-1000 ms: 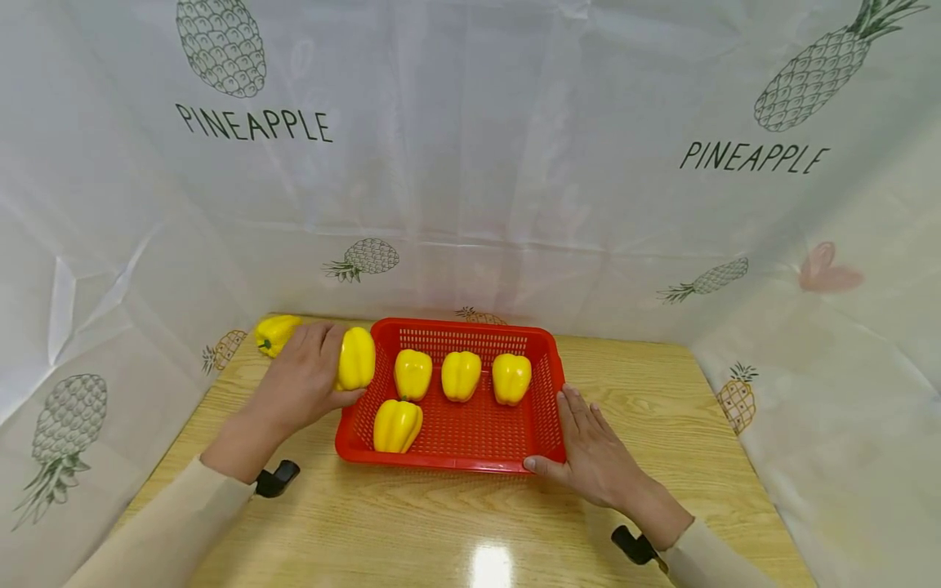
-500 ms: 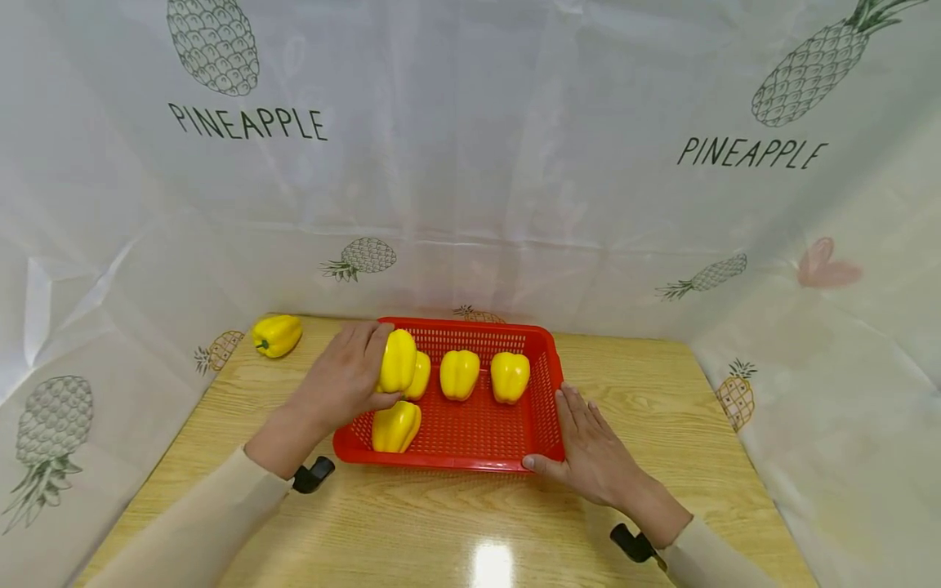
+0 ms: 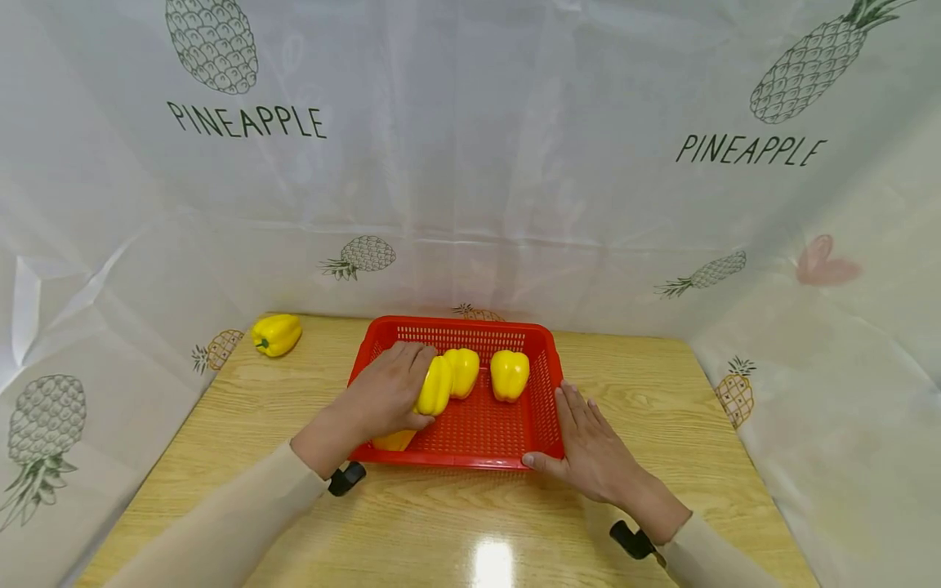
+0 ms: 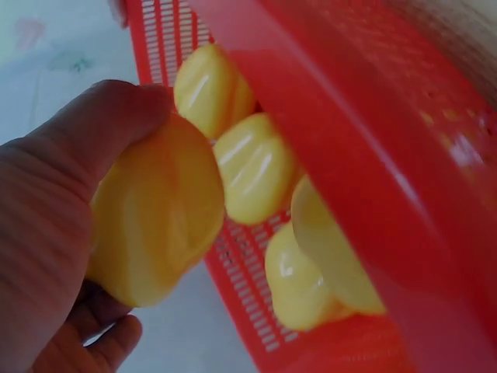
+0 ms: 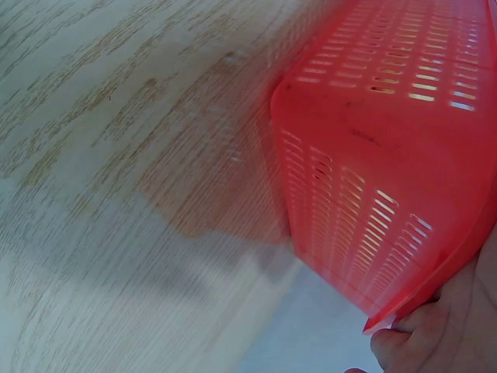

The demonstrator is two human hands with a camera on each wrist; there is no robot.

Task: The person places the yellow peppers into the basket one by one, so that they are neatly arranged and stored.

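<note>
My left hand [image 3: 385, 394] grips a yellow bell pepper [image 3: 435, 386] over the left half of a red perforated basket [image 3: 470, 462]. In the left wrist view the thumb and fingers wrap that pepper [image 4: 159, 217], with other peppers in the basket beyond it. Two peppers show in the back row, a middle one [image 3: 463, 372] and a right one [image 3: 510, 376]. Part of a front-left pepper [image 3: 394, 441] peeks out below the left hand, which hides the back-left one in the head view. My right hand [image 3: 594, 453] rests against the basket's right rim, fingers fairly straight.
Another yellow bell pepper [image 3: 277, 335] lies on the wooden table [image 3: 632, 376] at the back left, outside the basket. White sheeting [image 3: 470, 163] printed with pineapples stands behind the table and along both sides.
My left hand has carried its pepper rightward, from the basket's left rim to over the inside, now lower and covering the left peppers. My right hand has stayed at the right rim.
</note>
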